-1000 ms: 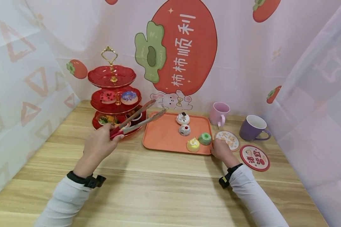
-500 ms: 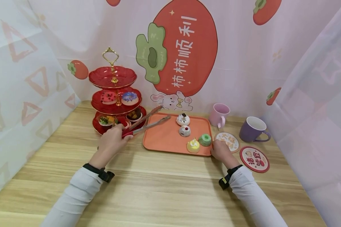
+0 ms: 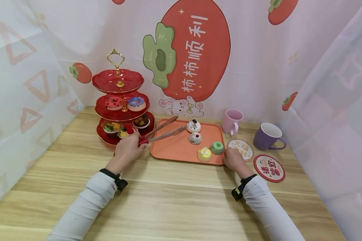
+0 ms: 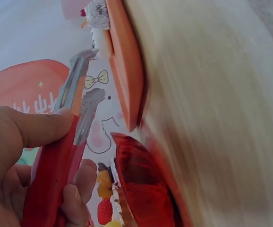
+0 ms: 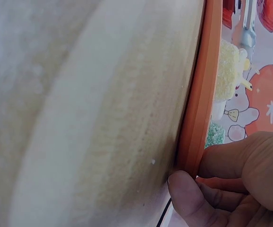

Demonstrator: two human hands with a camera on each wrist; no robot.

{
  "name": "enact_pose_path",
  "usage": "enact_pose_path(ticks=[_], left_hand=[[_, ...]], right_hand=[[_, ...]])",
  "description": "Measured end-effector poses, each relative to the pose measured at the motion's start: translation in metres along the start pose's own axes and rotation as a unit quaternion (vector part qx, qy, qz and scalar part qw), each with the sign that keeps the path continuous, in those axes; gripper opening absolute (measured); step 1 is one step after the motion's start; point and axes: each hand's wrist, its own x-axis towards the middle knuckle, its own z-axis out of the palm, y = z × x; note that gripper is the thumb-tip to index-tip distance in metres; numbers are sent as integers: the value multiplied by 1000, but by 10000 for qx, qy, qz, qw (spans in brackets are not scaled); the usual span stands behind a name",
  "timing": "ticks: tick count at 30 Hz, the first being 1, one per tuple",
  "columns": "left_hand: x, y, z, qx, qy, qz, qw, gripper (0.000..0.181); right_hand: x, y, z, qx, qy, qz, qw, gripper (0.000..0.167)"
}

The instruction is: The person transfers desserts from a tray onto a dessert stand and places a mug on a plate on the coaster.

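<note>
Just before the red tiered stand (image 3: 132, 87): left hand (image 3: 128, 149), gripping red-handled tongs (image 4: 61, 146), parted arms pointing away from the fingers toward the orange tray (image 3: 169, 147). At that tray's near right corner: right hand (image 3: 233, 159), pinching the edge.

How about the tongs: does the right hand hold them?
No: the left hand grips the tongs, while the right hand holds the orange tray by its edge.

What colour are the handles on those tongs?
Red; the handles show best in the left wrist view.
</note>
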Motion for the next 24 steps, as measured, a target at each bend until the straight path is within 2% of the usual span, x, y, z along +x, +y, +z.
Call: enact_pose_path(ticks=[3, 8, 24], left_hand=[[1, 1, 4, 22, 15, 69, 10000, 32], [4, 4, 9, 29, 20, 154, 9999, 28], [20, 18, 23, -167, -265, 176, 9994, 37]], right_hand=[[1, 0, 0, -14, 27, -6, 10000, 18], [0, 0, 0, -57, 24, -42, 10000, 20], [-1, -2, -1, -15, -63, 0, 10000, 20]])
